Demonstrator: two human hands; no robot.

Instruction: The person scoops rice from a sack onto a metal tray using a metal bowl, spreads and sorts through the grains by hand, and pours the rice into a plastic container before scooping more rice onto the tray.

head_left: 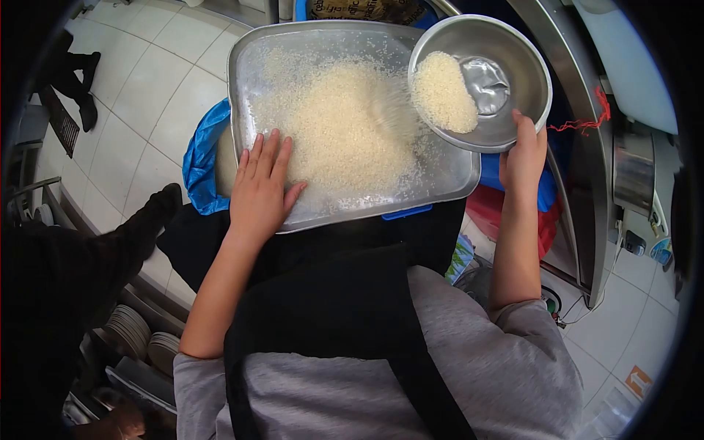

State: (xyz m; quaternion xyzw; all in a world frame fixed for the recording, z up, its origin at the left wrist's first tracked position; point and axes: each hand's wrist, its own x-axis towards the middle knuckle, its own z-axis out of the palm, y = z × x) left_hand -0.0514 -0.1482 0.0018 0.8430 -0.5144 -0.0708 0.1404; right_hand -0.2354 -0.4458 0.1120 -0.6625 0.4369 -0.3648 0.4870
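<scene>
A wide metal tray (447, 176) lies across the person's lap with a heap of white rice grains (345, 125) spread in it. My left hand (262, 180) rests flat on the tray's left part, fingers stretched out at the rice's edge. Over the tray's right end, my right hand (524, 150) grips the rim of a round metal bowl (517, 88). The bowl is tilted to the left, and rice (444, 92) lies in its left side. Blurred grains show between the bowl and the heap.
A blue bag (207, 161) is under the tray's left side. At the lower left are stacked plates (126, 331) and a person in dark clothes (44, 271). A red string (587, 121) hangs at the right, near a metal frame. Another person's shoe (86, 111) stands on the tiled floor.
</scene>
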